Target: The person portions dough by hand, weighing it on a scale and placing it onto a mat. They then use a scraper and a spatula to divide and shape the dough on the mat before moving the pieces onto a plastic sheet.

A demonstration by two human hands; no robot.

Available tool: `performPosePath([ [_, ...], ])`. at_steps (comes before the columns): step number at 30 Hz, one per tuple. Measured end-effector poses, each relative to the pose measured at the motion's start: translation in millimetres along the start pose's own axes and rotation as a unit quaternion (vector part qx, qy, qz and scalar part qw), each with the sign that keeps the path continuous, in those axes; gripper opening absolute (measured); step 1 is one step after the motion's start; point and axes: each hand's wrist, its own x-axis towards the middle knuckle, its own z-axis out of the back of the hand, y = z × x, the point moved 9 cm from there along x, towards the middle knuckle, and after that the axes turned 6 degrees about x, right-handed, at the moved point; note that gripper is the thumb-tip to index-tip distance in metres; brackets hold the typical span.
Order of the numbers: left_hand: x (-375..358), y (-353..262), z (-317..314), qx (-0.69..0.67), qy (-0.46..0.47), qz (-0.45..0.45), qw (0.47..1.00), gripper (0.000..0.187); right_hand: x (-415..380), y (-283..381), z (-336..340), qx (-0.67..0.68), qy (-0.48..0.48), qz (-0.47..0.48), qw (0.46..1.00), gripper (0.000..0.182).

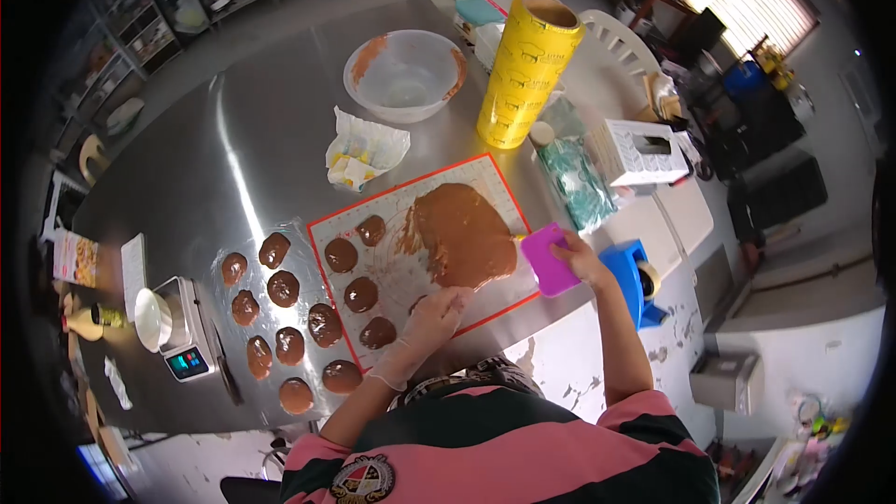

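My right hand (582,259) grips a purple dough scraper (549,261) at the right edge of a red-bordered baking mat (411,177). On the mat spreads a large slab of brown dough (465,233), its left side smeared thin. My left hand (439,315), in a clear glove, is low over the mat just below the slab, fingers drawn together; what they hold is hidden. A bit of brown dough shows beside it. Several round dough pieces (361,294) lie on the mat's left part, and more dough pieces (283,288) rest on plastic film (313,355) to the left.
A digital scale (189,363) carrying a white bowl (152,319) stands at left. Beyond the mat are a crumpled wrapper (369,149), a smeared plastic bowl (404,79) and an upright yellow film roll (528,75). A white box (639,154) and blue tape dispenser (630,280) are at right.
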Motion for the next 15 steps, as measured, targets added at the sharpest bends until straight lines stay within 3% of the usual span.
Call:
performPosePath([
  [2,9,30,-39,-0.117,0.062,0.156,0.979,0.027,15,-10,11,-0.018,0.026,-0.036,0.999,0.027],
  [3,16,31,-49,-0.111,0.052,0.166,0.979,0.027,15,-13,10,0.019,0.048,-0.078,0.996,0.028],
  [5,25,28,-83,-0.274,0.062,0.202,0.938,0.027,14,-16,11,0.061,0.08,-0.126,0.987,0.029],
  [7,34,25,-106,-0.282,0.048,0.243,0.927,0.029,9,-23,8,0.129,0.132,-0.218,0.958,0.032],
  [8,36,25,-118,-0.294,0.039,0.277,0.914,0.031,6,-18,10,0.127,0.142,-0.221,0.957,0.032],
  [10,45,14,-130,-0.324,0.019,0.288,0.901,0.034,-2,-13,6,0.204,0.159,-0.276,0.926,0.035],
  [15,65,-22,-139,-0.416,-0.025,0.291,0.861,0.041,-24,-13,-13,0.251,0.226,-0.316,0.887,0.04],
])
